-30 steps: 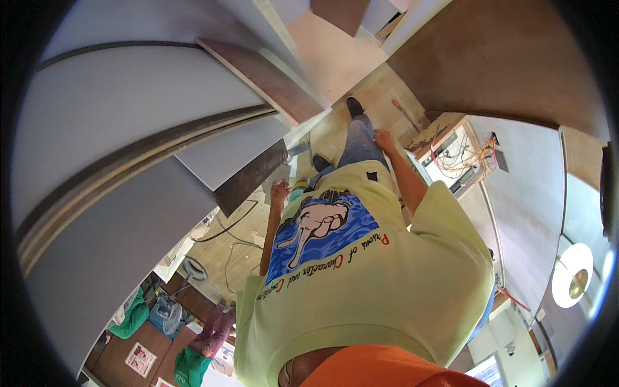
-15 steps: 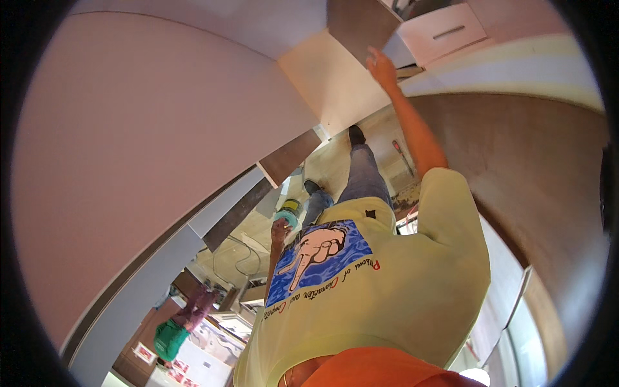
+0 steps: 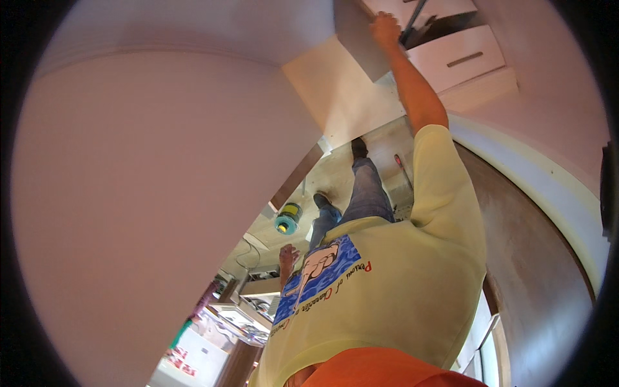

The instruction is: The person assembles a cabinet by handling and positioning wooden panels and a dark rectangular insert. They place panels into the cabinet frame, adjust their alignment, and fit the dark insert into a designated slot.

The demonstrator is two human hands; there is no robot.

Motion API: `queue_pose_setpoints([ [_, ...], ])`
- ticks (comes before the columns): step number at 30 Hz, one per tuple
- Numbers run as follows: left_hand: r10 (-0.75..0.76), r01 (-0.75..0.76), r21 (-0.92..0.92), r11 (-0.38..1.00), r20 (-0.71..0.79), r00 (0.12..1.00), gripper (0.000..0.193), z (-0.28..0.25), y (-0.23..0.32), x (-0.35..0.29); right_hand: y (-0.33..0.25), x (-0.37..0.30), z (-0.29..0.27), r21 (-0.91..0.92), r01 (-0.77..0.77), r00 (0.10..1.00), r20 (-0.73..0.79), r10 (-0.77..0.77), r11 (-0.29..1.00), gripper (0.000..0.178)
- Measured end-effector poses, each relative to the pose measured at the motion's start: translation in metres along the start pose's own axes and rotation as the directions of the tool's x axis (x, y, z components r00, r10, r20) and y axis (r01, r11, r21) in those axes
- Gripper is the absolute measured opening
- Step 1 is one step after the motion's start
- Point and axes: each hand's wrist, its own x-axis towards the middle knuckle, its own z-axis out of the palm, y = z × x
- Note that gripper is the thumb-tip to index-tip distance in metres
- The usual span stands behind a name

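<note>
My right hand [image 3: 385, 31] is raised at the top of the view, its fingers curled at the upper edge of a grey-brown panel [image 3: 362, 42], beside pale drawers. What the fingers grip, if anything, is hard to make out. A drawer front [image 3: 456, 58] with a slim metal handle [image 3: 465, 59] is just right of my forearm, and a dark gap shows above it. Down at my side hangs my left hand [image 3: 289, 254], empty, with its fingers loosely apart. A teal and yellow round container [image 3: 287, 219] stands on the floor just beyond it.
A large pale panel [image 3: 161, 180] fills the left side. By my feet lies a red-handled tool [image 3: 403, 169]. Lower left are an open drawer unit [image 3: 255, 303] with things in it and a cable [image 3: 242, 253]. A curved brown surface [image 3: 522, 245] runs along the right.
My right hand has moved up to the panel's upper edge, and its fingers have curled. My left hand has drawn back from near the teal container. The view has shifted; the person in green is mostly hidden.
</note>
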Motion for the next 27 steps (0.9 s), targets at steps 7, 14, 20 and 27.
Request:
queue_pose_setpoints([
  [7,-0.011,0.012,-0.007,1.000,0.084,0.996,0.040,0.009,0.019,0.024,-0.081,-0.056,0.024,0.253,0.007,0.988,0.148,-0.046,0.967,0.028],
  [14,0.099,-0.098,0.083,0.992,-0.011,0.995,0.041,0.017,0.069,-0.010,-0.096,-0.077,0.043,0.361,0.069,0.979,0.157,-0.133,0.930,0.024],
  [20,0.231,-0.258,0.245,0.935,0.136,0.963,0.043,-0.002,0.038,0.019,-0.057,-0.080,0.026,0.274,0.085,0.984,0.131,-0.124,0.958,0.035],
  [27,0.273,-0.468,0.529,0.708,0.406,0.872,0.045,-0.051,0.012,0.086,-0.014,-0.237,-0.028,0.375,-0.005,0.995,0.091,-0.031,0.927,0.042],
])
